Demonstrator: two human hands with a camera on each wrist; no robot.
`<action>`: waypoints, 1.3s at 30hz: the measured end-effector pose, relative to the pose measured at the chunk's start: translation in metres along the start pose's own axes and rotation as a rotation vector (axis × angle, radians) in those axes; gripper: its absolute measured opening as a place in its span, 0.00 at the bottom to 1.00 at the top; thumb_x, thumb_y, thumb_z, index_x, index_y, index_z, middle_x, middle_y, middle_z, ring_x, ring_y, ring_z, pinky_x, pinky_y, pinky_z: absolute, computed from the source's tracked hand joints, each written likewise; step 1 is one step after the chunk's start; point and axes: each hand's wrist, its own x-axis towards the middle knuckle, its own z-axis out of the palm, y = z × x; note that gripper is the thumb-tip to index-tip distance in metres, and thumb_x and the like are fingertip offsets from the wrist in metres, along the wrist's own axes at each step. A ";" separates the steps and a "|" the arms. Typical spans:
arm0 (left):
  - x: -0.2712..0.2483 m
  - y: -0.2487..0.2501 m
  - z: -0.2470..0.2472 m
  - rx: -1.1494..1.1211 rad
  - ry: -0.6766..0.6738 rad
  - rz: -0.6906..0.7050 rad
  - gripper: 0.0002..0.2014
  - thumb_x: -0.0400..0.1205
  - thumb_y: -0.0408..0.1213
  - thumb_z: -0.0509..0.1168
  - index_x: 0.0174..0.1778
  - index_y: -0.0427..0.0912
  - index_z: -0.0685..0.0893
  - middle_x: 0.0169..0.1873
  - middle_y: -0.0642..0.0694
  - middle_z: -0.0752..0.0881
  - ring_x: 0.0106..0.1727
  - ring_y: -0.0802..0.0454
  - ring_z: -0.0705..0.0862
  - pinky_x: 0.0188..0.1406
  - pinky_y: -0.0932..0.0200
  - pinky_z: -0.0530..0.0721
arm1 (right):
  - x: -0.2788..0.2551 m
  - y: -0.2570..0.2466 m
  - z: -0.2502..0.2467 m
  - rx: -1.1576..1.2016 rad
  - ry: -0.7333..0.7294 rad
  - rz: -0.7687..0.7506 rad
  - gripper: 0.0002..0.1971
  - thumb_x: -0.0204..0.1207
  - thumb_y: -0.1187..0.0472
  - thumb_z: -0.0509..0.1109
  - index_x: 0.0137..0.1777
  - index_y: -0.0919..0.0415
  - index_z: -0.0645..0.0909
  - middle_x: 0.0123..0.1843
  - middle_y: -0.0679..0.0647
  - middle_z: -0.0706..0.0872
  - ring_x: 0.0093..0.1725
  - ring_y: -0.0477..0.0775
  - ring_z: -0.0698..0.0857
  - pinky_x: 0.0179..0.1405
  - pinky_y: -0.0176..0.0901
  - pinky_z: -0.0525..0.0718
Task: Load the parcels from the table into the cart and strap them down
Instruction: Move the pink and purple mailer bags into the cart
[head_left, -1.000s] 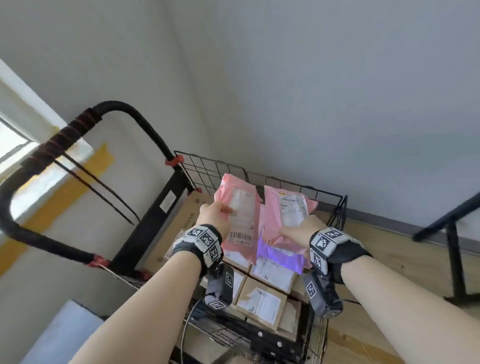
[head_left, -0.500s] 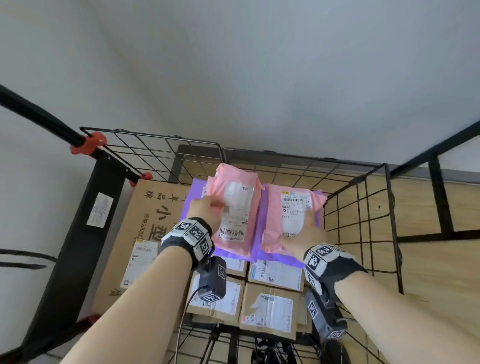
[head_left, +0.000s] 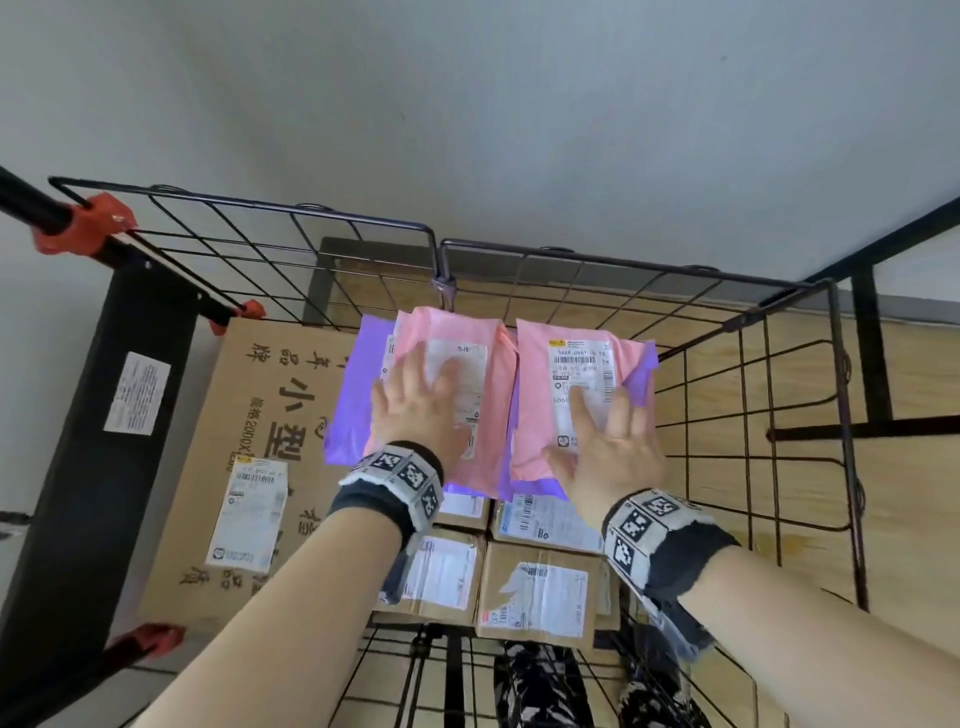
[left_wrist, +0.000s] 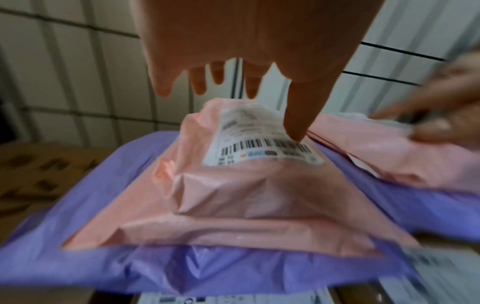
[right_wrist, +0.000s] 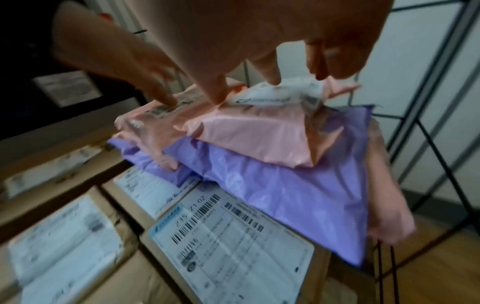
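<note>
Head view: left hand (head_left: 421, 402) flat on left pink parcel (head_left: 488, 415); right hand (head_left: 610, 441) flat on right pink parcel (head_left: 540, 410)

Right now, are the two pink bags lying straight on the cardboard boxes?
No, both pink bags rest on purple bags above the boxes.

Both bare forearms reach forward and down, side by side, each wrist wrapped in a dark band with black-and-white square markers. The left hand (head_left: 421, 400) lies flat, palm down, fingers straight and slightly spread, the thumb tip pressing down in the left wrist view. The right hand (head_left: 608, 441) matches it, palm down, fingers extended and fanned apart.
</note>
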 end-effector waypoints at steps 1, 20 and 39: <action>-0.001 0.003 0.003 0.066 -0.039 0.104 0.34 0.81 0.49 0.59 0.81 0.60 0.50 0.82 0.49 0.39 0.84 0.42 0.41 0.82 0.39 0.44 | 0.000 0.000 0.002 -0.046 0.002 -0.067 0.33 0.83 0.40 0.48 0.84 0.45 0.40 0.84 0.57 0.40 0.80 0.62 0.51 0.77 0.53 0.59; 0.018 0.039 0.031 -0.020 -0.267 0.226 0.36 0.83 0.33 0.60 0.83 0.57 0.49 0.80 0.51 0.29 0.81 0.41 0.29 0.78 0.47 0.66 | 0.021 0.011 0.026 0.097 -0.135 0.022 0.36 0.82 0.51 0.60 0.83 0.39 0.43 0.81 0.46 0.24 0.81 0.70 0.31 0.80 0.63 0.52; -0.006 0.032 0.005 -0.004 -0.178 0.172 0.34 0.85 0.34 0.57 0.82 0.58 0.47 0.82 0.54 0.35 0.83 0.48 0.35 0.81 0.49 0.58 | 0.011 0.023 -0.001 0.121 -0.191 -0.018 0.37 0.82 0.49 0.61 0.82 0.36 0.39 0.82 0.45 0.26 0.82 0.69 0.33 0.79 0.65 0.52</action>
